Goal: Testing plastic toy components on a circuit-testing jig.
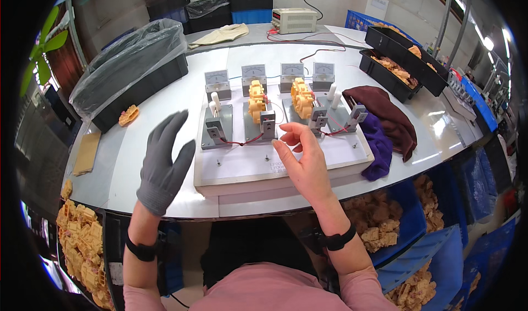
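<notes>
My left hand, in a grey glove, is raised over the white table beside the test fixture's left edge, fingers apart and nothing in them. My bare right hand hovers over the front of the white fixture board, its fingers curved and spread, holding nothing visible. On the board, one yellow plastic gear unit sits in a grey stand left of the right hand. Another yellow gear unit sits in a stand just beyond that hand. Several analog meters stand along the back, and red wires run between the clamp blocks.
A black bin lined with clear plastic stands at the left, a loose yellow part beside it. Purple cloth and brown cloth lie right of the board. A power supply is at the back. Blue bins hold yellow parts below.
</notes>
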`<state>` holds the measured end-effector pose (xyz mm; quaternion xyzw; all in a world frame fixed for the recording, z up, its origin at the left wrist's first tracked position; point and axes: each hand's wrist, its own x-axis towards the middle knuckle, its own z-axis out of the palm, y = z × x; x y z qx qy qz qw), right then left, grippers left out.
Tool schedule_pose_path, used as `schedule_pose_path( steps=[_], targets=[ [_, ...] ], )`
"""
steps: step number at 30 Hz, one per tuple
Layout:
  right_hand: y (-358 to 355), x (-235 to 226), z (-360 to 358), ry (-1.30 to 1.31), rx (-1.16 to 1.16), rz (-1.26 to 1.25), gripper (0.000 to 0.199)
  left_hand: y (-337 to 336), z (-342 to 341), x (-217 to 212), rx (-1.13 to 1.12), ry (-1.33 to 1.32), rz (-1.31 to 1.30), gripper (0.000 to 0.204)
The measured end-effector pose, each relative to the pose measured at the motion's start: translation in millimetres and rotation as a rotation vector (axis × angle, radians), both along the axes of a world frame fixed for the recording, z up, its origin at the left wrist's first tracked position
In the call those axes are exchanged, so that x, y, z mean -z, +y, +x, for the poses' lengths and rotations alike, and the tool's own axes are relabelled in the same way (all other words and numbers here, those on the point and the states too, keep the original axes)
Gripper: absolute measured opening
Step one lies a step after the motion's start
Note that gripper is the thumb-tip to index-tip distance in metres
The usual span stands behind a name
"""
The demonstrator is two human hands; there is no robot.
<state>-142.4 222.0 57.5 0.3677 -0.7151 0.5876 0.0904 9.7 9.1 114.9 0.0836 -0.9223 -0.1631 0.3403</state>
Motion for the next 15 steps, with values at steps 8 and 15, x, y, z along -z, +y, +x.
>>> schedule_pose_path(
  steps=[8, 15],
  targets=[
    [-17.1, 2.6, -6.7, -0.109, -0.073, -0.091, 0.044, 8.4, -70.9, -71.6, 0.063, -0.274, -0.307, 0.069],
    [-22.0, 4.5, -7.1, -0.188, -0.138, -0.126, 0.045, 21.8, -138.7, -77.0, 0.082, -0.705, -0.496, 0.09]
  ],
)
